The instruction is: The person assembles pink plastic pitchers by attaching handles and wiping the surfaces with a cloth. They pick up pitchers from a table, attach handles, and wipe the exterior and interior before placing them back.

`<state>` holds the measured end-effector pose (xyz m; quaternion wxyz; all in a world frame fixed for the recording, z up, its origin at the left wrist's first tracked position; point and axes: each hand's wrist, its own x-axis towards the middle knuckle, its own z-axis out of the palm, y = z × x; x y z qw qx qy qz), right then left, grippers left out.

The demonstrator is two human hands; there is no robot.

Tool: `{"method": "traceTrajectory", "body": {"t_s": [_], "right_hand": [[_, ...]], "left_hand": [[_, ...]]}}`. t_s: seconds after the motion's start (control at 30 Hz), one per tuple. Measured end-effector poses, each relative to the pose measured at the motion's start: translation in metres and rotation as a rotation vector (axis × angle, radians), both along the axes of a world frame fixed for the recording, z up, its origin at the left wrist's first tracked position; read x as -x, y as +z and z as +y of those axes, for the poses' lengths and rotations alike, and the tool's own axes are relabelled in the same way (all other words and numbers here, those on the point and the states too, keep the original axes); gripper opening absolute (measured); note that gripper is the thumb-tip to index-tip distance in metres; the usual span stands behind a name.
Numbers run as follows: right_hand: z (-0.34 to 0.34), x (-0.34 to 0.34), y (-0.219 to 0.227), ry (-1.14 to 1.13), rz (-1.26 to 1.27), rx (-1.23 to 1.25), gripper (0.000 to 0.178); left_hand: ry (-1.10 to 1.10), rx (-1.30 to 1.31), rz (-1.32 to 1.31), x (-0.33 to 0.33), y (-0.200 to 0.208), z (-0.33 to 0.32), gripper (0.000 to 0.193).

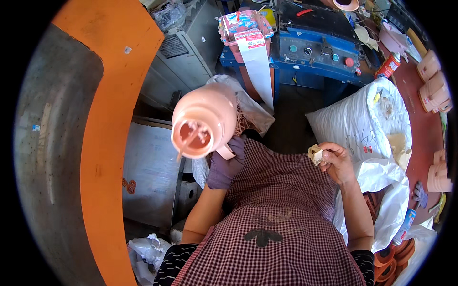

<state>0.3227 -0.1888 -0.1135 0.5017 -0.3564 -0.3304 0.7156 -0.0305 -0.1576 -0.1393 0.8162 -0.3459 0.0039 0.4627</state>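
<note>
My left hand (pixel 225 166), in a dark purple-grey glove, is closed round the handle of a pink plastic jug (pixel 220 107). The jug is tilted so that its round mouth faces me. A thin pink plastic stem (pixel 192 138) with small lumps shows in the mouth and sticks out past the rim. Bare and raised on the right, my right hand (pixel 338 164) pinches a crumpled cream-coloured rag (pixel 314 155) with dark stains between thumb and fingers. The two hands are apart, and the rag does not touch the jug.
An orange machine frame (pixel 102 157) stands close on the left. Ahead is a blue machine with a button panel (pixel 317 51) and a pink basket (pixel 245 31). White sacks (pixel 350 114) sit at right, beside a red-brown table (pixel 410 90) bearing pink plastic parts (pixel 435 86) and spray cans (pixel 389 66).
</note>
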Motion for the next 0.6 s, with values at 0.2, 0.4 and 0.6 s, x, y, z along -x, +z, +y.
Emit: {"method": "traceTrajectory", "body": {"t_s": [0.2,0.4,0.6], "right_hand": [[-0.003,0.003,-0.009,-0.033,0.035,-0.024,0.019],[-0.007,-0.002,-0.019,-0.066,0.044,0.004,0.021],[0.007,0.014,0.001,-0.053,-0.095,-0.020,0.020]], "left_hand": [[0.292,-0.068,0.478,0.031,-0.022,0.004,0.026],[0.339,-0.271,0.900,0.070,-0.069,0.007,0.024],[0.294,-0.126,0.742,0.059,-0.059,-0.005,0.023]]}}
